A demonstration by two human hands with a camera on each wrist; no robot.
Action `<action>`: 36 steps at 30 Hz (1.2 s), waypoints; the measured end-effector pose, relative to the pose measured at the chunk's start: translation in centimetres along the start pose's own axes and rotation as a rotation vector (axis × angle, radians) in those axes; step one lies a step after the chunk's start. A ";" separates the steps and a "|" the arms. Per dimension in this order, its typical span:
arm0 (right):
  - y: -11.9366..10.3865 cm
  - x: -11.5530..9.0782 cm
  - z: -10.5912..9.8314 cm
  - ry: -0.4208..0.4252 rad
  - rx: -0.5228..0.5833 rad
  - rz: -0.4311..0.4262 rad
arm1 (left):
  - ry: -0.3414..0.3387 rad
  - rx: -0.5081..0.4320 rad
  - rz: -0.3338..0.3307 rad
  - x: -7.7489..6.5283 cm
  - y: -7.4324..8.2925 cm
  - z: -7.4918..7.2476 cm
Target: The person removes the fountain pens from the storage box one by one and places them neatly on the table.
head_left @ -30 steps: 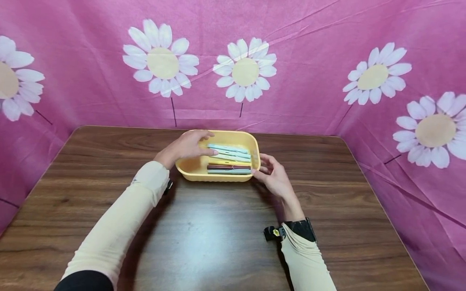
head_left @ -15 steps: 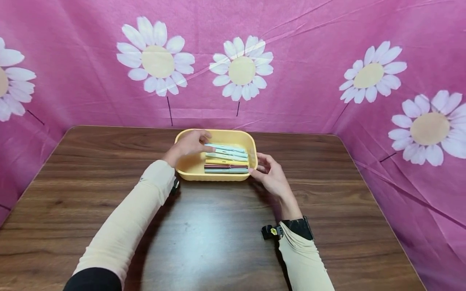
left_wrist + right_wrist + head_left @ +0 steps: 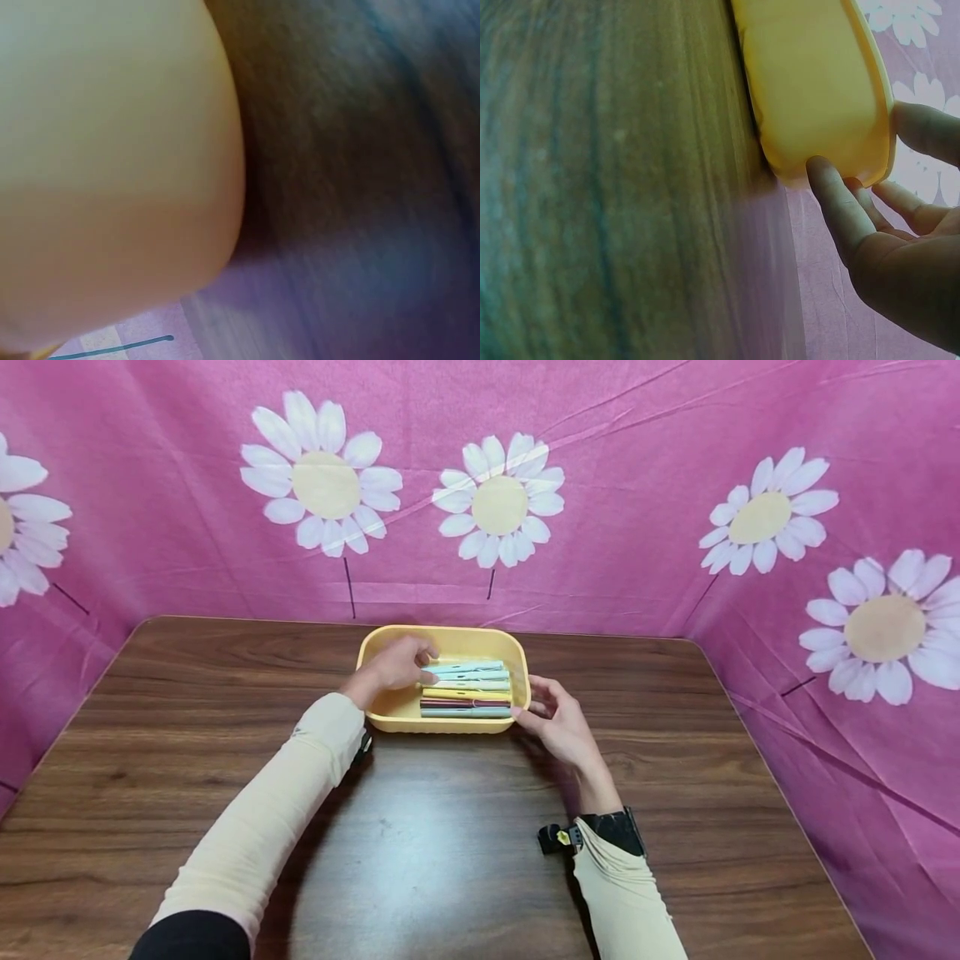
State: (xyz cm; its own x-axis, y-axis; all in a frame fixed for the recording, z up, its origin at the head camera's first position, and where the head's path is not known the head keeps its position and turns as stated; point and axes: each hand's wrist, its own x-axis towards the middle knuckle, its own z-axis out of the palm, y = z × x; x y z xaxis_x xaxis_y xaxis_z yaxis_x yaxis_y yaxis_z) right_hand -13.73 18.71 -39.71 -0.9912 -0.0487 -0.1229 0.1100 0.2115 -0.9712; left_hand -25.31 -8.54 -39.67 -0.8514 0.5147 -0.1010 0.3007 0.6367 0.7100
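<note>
A yellow plastic tray stands near the table's far edge. In it several pens lie side by side: light blue, cream, yellow, dark red and grey-blue. My left hand reaches over the tray's left side, its thumb at the left ends of the light blue pens and its fingers spread apart from the thumb. At the tray's right end my right hand holds it, thumb on the rim and fingers against the outer wall, as the right wrist view shows. Pale skin-toned blur fills much of the left wrist view, hiding the left fingers.
The brown wood-grain table extends in front of the tray and to both sides. A pink cloth with white flowers hangs behind the table and along its sides. Both wrists wear small dark devices.
My left hand has moved slightly down and left inside the tray. The uppermost light blue pen has turned, its left end now lower than its right. My right hand stays at the tray's end.
</note>
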 end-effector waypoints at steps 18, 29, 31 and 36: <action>-0.1 -0.1 0.1 0.004 0.015 -0.016 | 0.029 -0.064 0.009 0.0 0.0 -0.2; 0.0 -0.1 0.0 0.001 0.031 -0.017 | 0.070 -0.125 -0.014 -0.3 0.5 -0.4; 0.0 -0.1 0.0 0.002 0.033 -0.016 | 0.071 -0.133 -0.023 -0.4 0.6 -0.5; 0.1 -0.1 0.0 0.004 0.052 -0.009 | 0.087 -0.131 -0.047 -0.6 0.8 -0.6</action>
State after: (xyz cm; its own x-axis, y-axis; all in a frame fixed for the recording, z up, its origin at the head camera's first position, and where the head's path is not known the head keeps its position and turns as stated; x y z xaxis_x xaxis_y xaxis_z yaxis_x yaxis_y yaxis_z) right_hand -13.62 18.76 -39.83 -0.9925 -0.0461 -0.1129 0.1042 0.1602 -0.9816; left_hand -24.79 -8.72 -38.63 -0.8987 0.4313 -0.0796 0.2060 0.5755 0.7914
